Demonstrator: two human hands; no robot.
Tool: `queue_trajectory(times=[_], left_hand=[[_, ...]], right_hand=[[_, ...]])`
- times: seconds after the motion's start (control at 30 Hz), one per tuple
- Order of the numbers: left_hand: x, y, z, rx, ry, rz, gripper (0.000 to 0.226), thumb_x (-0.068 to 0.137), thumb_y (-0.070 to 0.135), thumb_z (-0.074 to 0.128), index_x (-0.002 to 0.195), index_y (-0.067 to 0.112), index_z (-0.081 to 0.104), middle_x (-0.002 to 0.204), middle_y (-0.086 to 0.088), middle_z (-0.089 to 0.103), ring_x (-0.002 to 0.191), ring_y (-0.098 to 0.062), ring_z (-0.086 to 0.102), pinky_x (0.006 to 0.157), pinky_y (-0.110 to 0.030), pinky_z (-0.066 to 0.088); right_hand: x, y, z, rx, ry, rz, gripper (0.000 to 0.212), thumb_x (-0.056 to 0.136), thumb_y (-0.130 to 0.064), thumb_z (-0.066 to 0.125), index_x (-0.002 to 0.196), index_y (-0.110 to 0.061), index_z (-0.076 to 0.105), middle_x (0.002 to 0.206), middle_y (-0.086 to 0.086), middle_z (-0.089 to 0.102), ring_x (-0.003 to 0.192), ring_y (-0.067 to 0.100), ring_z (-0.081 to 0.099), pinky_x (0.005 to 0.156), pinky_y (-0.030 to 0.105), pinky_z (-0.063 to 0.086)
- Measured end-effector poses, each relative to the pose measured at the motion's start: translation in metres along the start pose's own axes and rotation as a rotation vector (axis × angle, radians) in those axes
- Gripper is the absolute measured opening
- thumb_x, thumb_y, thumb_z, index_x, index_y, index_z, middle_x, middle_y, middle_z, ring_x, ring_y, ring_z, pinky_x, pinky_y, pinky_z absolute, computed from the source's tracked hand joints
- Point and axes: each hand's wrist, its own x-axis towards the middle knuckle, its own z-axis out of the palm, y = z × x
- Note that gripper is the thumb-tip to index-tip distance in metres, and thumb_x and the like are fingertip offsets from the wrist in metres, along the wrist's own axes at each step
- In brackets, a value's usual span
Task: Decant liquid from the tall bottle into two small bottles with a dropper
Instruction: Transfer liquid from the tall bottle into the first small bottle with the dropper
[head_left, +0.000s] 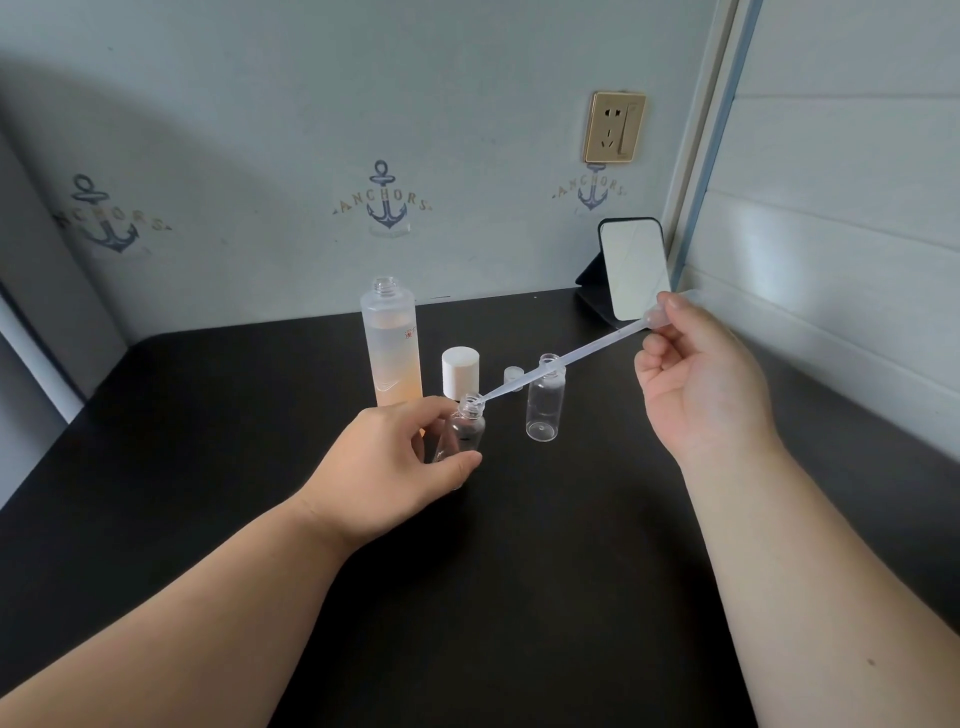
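Dropper tip at the mouth of the first small clear plastic bottle (464, 428), so I judge the first fill to be under way, not finished. That bottle sits tilted in my left hand (387, 467), thumb and fingers (460, 462) curled round its body, base near or on the black surface (519, 571); can't tell which. It looks nearly empty; any liquid inside is too faint to make out

Long translucent plastic dropper (566, 364) slants from that bottle mouth up to my right hand (701, 384), where thumb and forefinger pinch the bulb end; remaining fingers loosely curled. Can't tell how much liquid the stem carries

Second small clear bottle (544, 397) stands upright just behind the dropper stem, uncapped, looks empty. Still to be filled, by my reckoning

Tall frosted bottle with pale orange liquid (390, 348) stands open at the back, upright, roughly three-quarters full. Its white cylindrical cap (460, 373) stands just beside it on the right. A small clear cap (513, 375) lies between the white cap and the second bottle

Left to do, as I read it: finish this bottle, draw again, fill the second, cap all three
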Motion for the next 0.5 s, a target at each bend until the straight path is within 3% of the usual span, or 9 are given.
queue_trajectory(times=[0.17, 0.4, 0.5], left_hand=[[-0.0001, -0.0007, 0.0003, -0.003, -0.002, -0.007, 0.018, 0.082, 0.045, 0.075, 0.093, 0.036, 0.065, 0.083, 0.020, 0.064, 0.070, -0.010, 0.059, 0.062, -0.014, 0.043], [0.0010, -0.0033, 0.0009, -0.009, -0.007, -0.012, 0.020, 0.080, 0.051, 0.072, 0.093, 0.038, 0.064, 0.082, 0.014, 0.065, 0.069, -0.011, 0.058, 0.063, -0.023, 0.048], [0.0009, -0.0032, 0.0013, -0.011, -0.004, -0.005, 0.025, 0.077, 0.059, 0.067, 0.094, 0.041, 0.064, 0.083, 0.015, 0.065, 0.070, -0.010, 0.059, 0.062, -0.019, 0.047]], right_hand=[[-0.0005, -0.0004, -0.0011, -0.010, 0.011, 0.013, 0.003, 0.088, -0.005, 0.074, 0.087, -0.006, 0.076, 0.072, 0.004, 0.068, 0.056, 0.009, 0.054, 0.055, 0.017, 0.044], [-0.0010, -0.0018, 0.0000, -0.011, 0.031, 0.009, 0.003, 0.089, -0.005, 0.074, 0.087, -0.007, 0.076, 0.072, 0.003, 0.069, 0.054, 0.008, 0.055, 0.053, 0.016, 0.043], [-0.0015, -0.0026, 0.0001, -0.020, 0.018, 0.004, 0.006, 0.090, -0.004, 0.073, 0.086, -0.007, 0.075, 0.073, 0.003, 0.069, 0.054, 0.007, 0.055, 0.052, 0.015, 0.043]])
